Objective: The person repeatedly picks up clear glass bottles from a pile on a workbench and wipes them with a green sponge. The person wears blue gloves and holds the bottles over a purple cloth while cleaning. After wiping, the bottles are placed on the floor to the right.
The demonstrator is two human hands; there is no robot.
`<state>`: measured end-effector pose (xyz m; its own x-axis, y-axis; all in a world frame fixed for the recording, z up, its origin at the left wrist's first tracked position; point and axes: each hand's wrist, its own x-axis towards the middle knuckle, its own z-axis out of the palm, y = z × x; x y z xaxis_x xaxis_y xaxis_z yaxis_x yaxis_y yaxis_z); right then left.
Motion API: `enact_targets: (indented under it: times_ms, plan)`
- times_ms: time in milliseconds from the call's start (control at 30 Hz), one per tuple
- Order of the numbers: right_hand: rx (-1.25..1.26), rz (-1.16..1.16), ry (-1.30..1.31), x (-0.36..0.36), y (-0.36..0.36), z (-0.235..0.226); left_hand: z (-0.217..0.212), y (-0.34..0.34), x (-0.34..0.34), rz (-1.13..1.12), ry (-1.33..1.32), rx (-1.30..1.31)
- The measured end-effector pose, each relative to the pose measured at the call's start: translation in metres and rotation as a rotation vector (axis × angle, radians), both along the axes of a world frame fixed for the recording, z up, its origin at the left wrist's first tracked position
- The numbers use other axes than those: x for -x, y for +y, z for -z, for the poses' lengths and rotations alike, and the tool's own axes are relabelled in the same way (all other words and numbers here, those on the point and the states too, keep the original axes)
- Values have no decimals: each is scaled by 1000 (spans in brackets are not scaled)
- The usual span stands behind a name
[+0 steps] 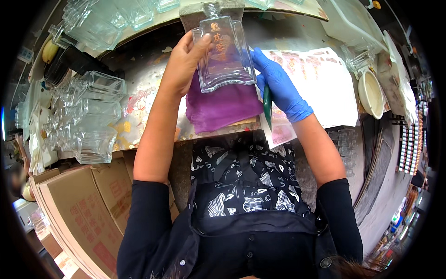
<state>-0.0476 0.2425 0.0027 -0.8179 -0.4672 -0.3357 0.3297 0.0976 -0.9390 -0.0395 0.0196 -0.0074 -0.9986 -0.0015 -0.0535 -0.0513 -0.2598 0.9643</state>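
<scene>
My bare left hand is pinching the clear glass bottle by its left side, with my thumb on the front. The bottle is up between my two hands, over the purple cloth. My right hand, in a blue glove, has its fingers by the bottle's right side and is closed on a green tool. I can't tell how hard I squeeze. Glass is smooth, so if my left fingers get loose, the bottle could slip and crack. My thumb is close to the orange marks, and rubbing could smudge them if they're wet. The green tool could knock the glass too, if my right hand turns.
</scene>
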Motion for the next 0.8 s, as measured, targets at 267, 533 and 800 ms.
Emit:
enact_targets:
  times_ms: [267,533,800]
  plan:
    - [-110,41,343,1,-12,0,6,2,-31,2,-97,-152]
    - [-168,27,293,2,-17,-8,-5,-5,4,-45,-13,-70]
    - [-119,46,278,3,-17,-2,-6,2,14,-55,26,49]
